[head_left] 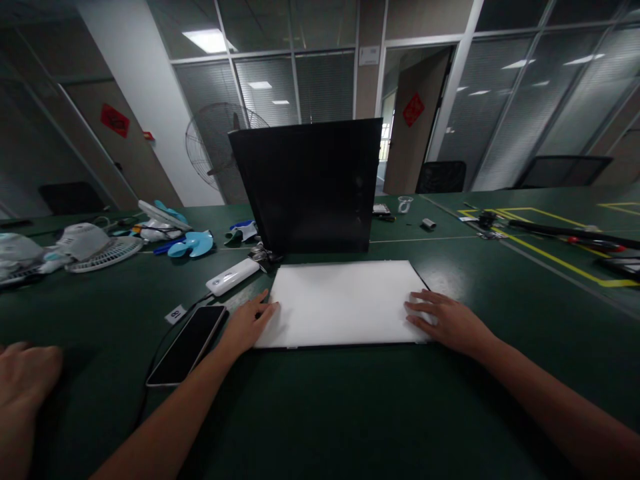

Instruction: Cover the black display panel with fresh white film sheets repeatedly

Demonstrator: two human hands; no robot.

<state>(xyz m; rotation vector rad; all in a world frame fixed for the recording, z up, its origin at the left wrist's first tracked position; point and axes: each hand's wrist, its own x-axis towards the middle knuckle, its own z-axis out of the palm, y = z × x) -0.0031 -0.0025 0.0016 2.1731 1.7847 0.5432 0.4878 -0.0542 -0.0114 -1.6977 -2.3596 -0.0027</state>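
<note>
A flat white rectangular panel [345, 303] with a thin dark edge lies on the green table in front of me. My left hand [249, 321] rests at its left edge, thumb and forefinger apart and touching the border. On the right side, my right hand [447, 320] lies with spread fingers over the panel's surface and edge. Just behind the white panel stands a large black panel [313, 190], upright and tilted slightly; what supports it is hidden.
Left of my hands lie a phone [189, 347], a white handheld device [233, 276] with a cable and a label [175, 315]. Fan parts [105, 252] and blue blades [191, 244] sit farther left. Another person's hand [27, 373] rests at the left edge. A clear cup [405, 204] stands behind.
</note>
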